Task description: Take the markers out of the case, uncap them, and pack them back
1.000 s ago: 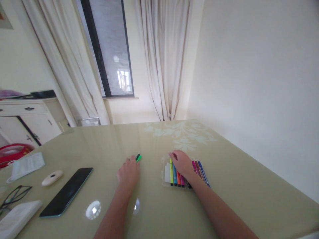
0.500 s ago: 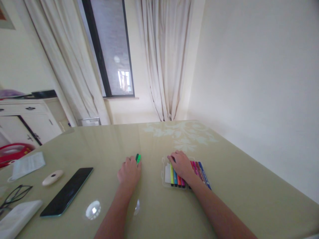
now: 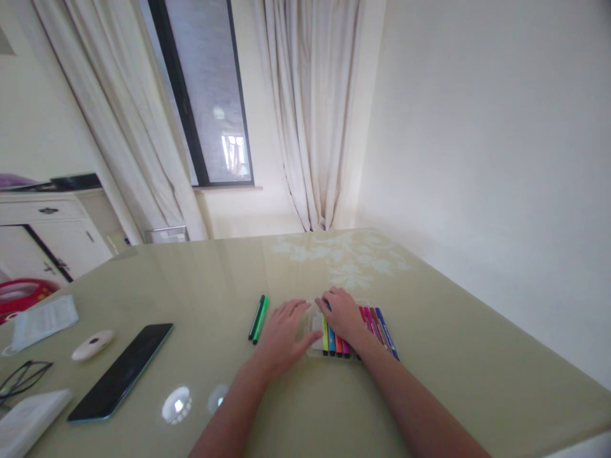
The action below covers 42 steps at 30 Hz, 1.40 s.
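Observation:
Two green felt-tip markers (image 3: 258, 319) lie side by side on the table, one darker than the other. My left hand (image 3: 285, 334) is just right of them, open and empty, with the thumb apart from the fingers at the left edge of a clear plastic marker case (image 3: 315, 344). Inside the case lies a row of felt-tip markers, with yellow (image 3: 325, 337), blue, orange and purple ones at the left and pink, brown and dark blue (image 3: 387, 333) ones at the right. My right hand (image 3: 344, 316) rests open across the middle markers, hiding part of the row.
To the left lie a black-screened phone (image 3: 121, 372), a pale oval object (image 3: 93, 345), a face mask (image 3: 44, 323), glasses (image 3: 23, 378) and a white box-like object (image 3: 29, 423). A wall (image 3: 487, 191) runs along the table's right side.
My left hand has let go of the green markers and moved right to the case, opening its fingers. My right hand stays over the markers. The view has shifted slightly.

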Tool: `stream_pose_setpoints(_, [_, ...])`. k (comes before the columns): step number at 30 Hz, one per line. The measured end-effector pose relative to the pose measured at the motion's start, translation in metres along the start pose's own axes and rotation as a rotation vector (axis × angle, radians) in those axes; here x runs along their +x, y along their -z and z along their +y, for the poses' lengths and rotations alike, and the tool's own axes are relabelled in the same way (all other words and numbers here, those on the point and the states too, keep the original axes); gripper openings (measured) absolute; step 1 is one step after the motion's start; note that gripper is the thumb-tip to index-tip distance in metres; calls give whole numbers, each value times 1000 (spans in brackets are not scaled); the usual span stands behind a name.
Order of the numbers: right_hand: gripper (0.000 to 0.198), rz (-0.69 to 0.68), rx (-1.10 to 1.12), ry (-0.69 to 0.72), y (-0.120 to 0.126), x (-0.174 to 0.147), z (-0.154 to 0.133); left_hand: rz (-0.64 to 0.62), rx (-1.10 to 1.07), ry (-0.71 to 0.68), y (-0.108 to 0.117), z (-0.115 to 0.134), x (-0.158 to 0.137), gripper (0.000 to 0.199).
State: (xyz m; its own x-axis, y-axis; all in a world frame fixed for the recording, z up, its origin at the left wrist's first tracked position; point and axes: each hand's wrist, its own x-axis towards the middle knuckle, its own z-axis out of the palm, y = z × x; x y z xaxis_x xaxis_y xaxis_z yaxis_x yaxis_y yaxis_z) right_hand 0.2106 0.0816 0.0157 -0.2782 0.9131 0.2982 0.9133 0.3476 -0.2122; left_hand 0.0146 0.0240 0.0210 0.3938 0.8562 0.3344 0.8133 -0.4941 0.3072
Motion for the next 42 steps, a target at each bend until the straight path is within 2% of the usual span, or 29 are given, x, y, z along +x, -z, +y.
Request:
stream_pose_setpoints(3, [34, -8, 3, 20, -2, 1, 1, -127, -34, -73, -10, 8, -4, 95])
stream_pose_setpoints(6, [32, -8, 17, 21, -3, 2, 1, -200, -24, -64, -15, 9, -6, 104])
stream_pose_setpoints(19, [23, 33, 161, -18, -5, 3, 2, -195, -25, -43, -12, 5, -4, 108])
stream_pose_setpoints(24, [15, 170, 309, -38, -7, 6, 6, -213, -26, -19, -10, 7, -4, 108])
stream_pose_setpoints(29, [29, 267, 518, 2, -1, 7, 5, -226, -26, -7, -9, 8, -3, 107])
stream_pose_setpoints(34, [41, 215, 679, 18, 8, 5, -2, -230, -21, -3, -9, 8, -2, 105])
stream_pose_setpoints(42, [49, 94, 660, -17, 13, 6, 4, -241, -39, 9, -11, 9, -5, 102])
